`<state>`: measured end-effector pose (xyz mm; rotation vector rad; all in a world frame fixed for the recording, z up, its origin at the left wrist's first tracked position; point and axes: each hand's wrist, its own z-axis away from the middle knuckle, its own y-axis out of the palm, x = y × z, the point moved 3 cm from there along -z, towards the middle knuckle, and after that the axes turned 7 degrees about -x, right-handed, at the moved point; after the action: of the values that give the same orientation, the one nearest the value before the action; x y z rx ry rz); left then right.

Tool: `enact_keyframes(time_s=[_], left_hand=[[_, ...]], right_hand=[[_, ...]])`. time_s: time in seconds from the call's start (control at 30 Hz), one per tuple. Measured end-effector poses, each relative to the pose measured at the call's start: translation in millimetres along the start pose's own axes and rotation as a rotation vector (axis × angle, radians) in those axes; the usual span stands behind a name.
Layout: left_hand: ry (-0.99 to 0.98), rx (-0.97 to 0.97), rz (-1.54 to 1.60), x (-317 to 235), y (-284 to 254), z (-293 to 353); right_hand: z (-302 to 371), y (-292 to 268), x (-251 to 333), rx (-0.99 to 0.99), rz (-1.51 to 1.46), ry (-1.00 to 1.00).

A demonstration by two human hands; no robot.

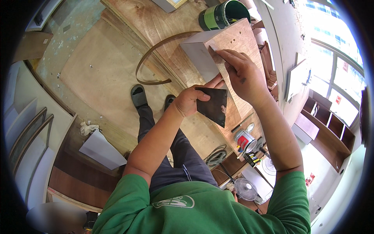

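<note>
Two-handed, clamps a flat dark piece (212, 105) between thumb and fingers of the left hand (187, 102) in front of a wooden box (235, 41), and holds the right hand (246, 78) at its edge, index finger extended, any grip impossible to tell, with a green bucket (210, 19) beyond.
</note>
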<state>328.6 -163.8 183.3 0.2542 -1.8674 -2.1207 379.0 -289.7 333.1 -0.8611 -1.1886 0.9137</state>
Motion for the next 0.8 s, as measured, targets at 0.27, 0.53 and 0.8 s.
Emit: enact_keyframes(time_s=[0.27,0.53,0.8], left_hand=[[-0.076,0.023,0.026,-4.0,10.5,3.1],[-0.080,-0.102,0.044,-1.8,0.0,17.9],[0.097,-0.436,0.129,16.0,48.0,66.5]], right_hand=[[2.4,3.2,7.5,0.019,0.044,-0.073],[22.6,-44.1,8.2,0.060,-0.156,-0.074],[120.3,-69.0,16.9,-0.171,-0.340,-0.334]])
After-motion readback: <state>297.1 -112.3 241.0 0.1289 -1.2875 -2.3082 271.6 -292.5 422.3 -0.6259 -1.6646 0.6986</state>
